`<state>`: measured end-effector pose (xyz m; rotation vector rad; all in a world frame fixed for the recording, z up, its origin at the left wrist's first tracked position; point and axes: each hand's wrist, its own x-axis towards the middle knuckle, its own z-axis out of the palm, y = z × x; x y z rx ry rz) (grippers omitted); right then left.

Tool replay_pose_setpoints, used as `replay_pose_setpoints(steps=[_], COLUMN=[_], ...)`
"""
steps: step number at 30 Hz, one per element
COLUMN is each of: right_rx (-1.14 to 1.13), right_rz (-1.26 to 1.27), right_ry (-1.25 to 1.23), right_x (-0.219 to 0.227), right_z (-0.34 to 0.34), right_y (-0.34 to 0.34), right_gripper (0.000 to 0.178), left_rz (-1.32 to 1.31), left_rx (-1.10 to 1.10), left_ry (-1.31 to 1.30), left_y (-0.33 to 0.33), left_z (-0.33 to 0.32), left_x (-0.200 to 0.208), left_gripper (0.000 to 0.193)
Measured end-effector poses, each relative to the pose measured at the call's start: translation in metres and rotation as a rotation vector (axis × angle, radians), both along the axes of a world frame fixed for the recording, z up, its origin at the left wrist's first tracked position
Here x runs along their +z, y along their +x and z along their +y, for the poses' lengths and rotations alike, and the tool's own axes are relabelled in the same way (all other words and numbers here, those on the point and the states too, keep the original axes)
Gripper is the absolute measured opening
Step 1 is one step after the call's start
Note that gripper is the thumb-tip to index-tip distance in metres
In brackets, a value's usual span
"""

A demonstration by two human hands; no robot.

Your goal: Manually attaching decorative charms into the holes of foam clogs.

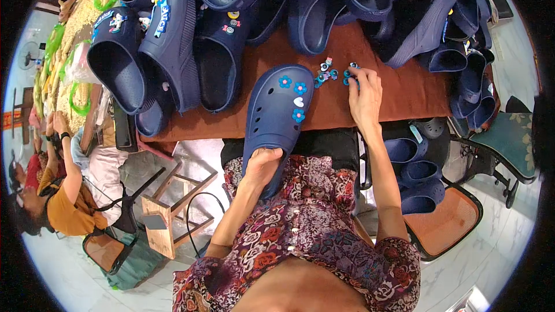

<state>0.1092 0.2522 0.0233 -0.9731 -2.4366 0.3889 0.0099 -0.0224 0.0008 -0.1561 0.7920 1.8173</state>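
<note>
A navy clog [269, 124] is held up in front of me, toe pointing away, over the near edge of the brown-covered table [399, 95]. Blue flower charms and a white heart charm sit in its upper. My left hand [263, 164] grips it at the foot opening; part of the fingers is hidden inside. On the cloth to the right, my right hand [366, 101] reaches onto several small blue-and-white charms [351, 73], its fingers bent and apart, touching them. Another cluster of small charms [325, 73] lies between that hand and the clog.
Navy clogs [219, 72] crowd the table's far side, some decorated. More clogs [419, 173] are stacked below at right, beside an orange-seated chair [448, 222]. At left are a wooden stool [159, 228] and a seated person [72, 208] working by a pile of pale pieces [78, 29].
</note>
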Motion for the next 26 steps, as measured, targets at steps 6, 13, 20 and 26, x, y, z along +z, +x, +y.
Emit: replay_pose_setpoints(steps=[6, 13, 20, 26], right_rx=[0.283, 0.382, 0.318, 0.34], right_rz=[0.094, -0.021, 0.047, 0.169], right_ry=[-0.04, 0.048, -0.012, -0.927], right_x=[0.001, -0.011, 0.007, 0.018], right_z=[0.025, 0.038, 0.026, -0.015], right_y=[-0.035, -0.046, -0.034, -0.003], right_gripper=[0.024, 0.021, 0.01, 0.019], left_rz=[0.071, 0.164, 0.255, 0.169], left_rx=[0.028, 0.012, 0.093, 0.022], left_ry=[-0.01, -0.057, -0.165, -0.368], left_y=[0.002, 0.005, 0.012, 0.017], left_z=[0.014, 0.018, 0.021, 0.012], left_x=[0.016, 0.023, 0.029, 0.02], left_gripper=[0.058, 0.062, 0.041, 0.061])
